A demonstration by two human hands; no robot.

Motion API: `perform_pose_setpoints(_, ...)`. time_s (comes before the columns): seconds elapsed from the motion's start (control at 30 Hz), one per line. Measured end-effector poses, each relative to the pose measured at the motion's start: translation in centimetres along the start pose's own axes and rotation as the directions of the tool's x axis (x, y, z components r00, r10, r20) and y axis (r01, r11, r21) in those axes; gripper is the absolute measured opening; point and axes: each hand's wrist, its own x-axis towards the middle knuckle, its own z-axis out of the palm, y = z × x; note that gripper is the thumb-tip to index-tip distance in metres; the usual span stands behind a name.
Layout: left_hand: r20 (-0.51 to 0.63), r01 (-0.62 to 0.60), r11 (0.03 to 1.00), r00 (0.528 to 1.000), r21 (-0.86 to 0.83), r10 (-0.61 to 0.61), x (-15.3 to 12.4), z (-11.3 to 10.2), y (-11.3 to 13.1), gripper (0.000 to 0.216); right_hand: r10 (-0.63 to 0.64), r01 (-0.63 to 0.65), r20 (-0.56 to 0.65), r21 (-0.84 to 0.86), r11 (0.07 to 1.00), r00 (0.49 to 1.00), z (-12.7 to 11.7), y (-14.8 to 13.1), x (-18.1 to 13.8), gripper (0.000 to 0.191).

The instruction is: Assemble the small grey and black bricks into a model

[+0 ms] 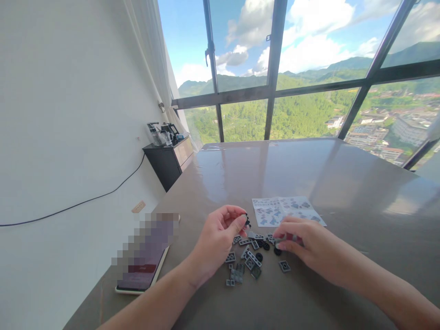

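The left hand [216, 240] is raised a little over the bench [309, 174] and pinches a small black piece [247, 222] between thumb and fingertips. The right hand [311, 247] is low, its fingers closed around a small grey piece [282, 239] near the bench surface. Between both hands, a little nearer, lies a loose pile of grey bricks [244, 263] with some black round parts. Just behind the pile, farther away, the instruction sheet [285, 210] lies flat. At the left near edge of the bench rests a tablet [144, 270].
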Motion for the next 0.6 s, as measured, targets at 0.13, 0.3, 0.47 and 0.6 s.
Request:
perform_pose_setpoints(0.13,0.021,0.095,0.984,0.995,-0.150,-0.093,-0.02,-0.12,0.29,0.031,0.013,-0.014,0.019,0.049,0.999,1.000,0.41,0.26,0.01,0.012)
perform_pose_setpoints(0.3,0.097,0.200,0.943,0.979,-0.266,-0.180,0.06,-0.36,0.44,0.029,0.018,-0.019,0.027,0.066,0.998,0.999,0.18,0.39,0.13,0.015)
perform_pose_setpoints(0.47,0.059,0.280,0.898,0.959,-0.339,-0.277,0.29,-0.37,0.29,0.015,0.003,-0.004,0.037,0.035,0.999,0.999,-0.03,0.83,0.04,0.021)
perform_pose_setpoints(0.6,0.018,0.263,0.895,0.961,-0.359,-0.275,0.49,-0.54,0.16,0.015,0.028,-0.027,0.054,-0.011,1.000,0.998,-0.02,0.89,-0.08,0.018)
